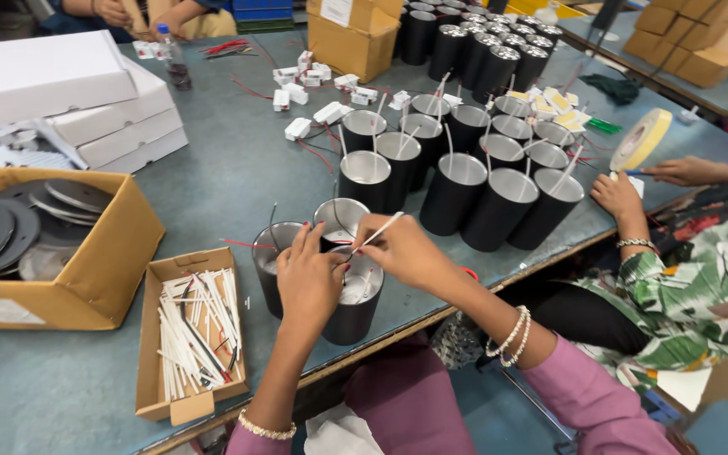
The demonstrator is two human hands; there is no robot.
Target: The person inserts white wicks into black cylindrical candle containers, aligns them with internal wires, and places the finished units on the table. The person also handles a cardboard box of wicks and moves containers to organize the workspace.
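Observation:
My left hand (309, 278) rests on the rim of a black cylindrical can (354, 312) near the table's front edge, fingers over its open top. My right hand (402, 248) pinches a thin white sleeve or stick (378, 232) above the same can, with a red wire under it. Two more open black cans (273, 253) (340, 217) stand just behind, touching it. A small cardboard tray (191, 337) of several white sticks lies left of my left hand.
Many black cans (457, 181) with white sticks crowd the middle and far table. A cardboard box of grey discs (44, 244) sits left, white boxes (69, 97) behind it. A co-worker's hands (621, 194) and a tape roll (640, 139) are at right. White connector blocks (305, 84) lie scattered.

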